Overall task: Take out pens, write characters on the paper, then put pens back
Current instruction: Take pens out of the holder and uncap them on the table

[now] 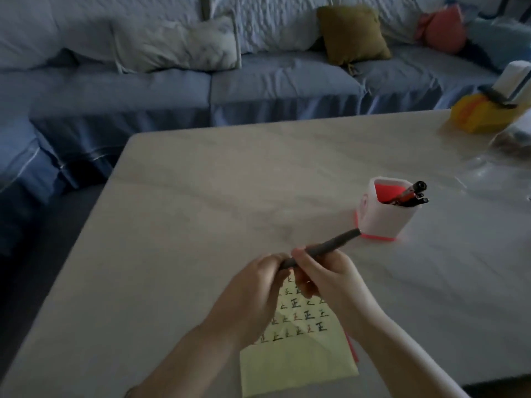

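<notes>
Both hands meet over the near part of the pale tabletop [230, 173], above a sheet of yellow paper [298, 366]. The right hand [327, 280] has its fingers curled round the middle of a dark pen [330, 245], which slants up and to the right so that its far end sits just beside the base of the pen holder [385, 216]. The left hand [258, 285] is closed round the pen's lower end; whether it holds a cap or the barrel itself cannot be told. The paper lies flat between and under the forearms, its upper half covered with rows of small written characters, some dark and some reddish, while its lower half is bare. A thin red edge shows along the paper's right side. The pen holder is white with a red inside and a red foot, and it stands upright to the right of the hands; several pens [411, 193] lean out of its right corner. At the far right edge of the tabletop is a yellow object [479, 116], blurred. Beyond the tabletop is a blue sofa [258, 87] with an olive cushion [352, 33].
</notes>
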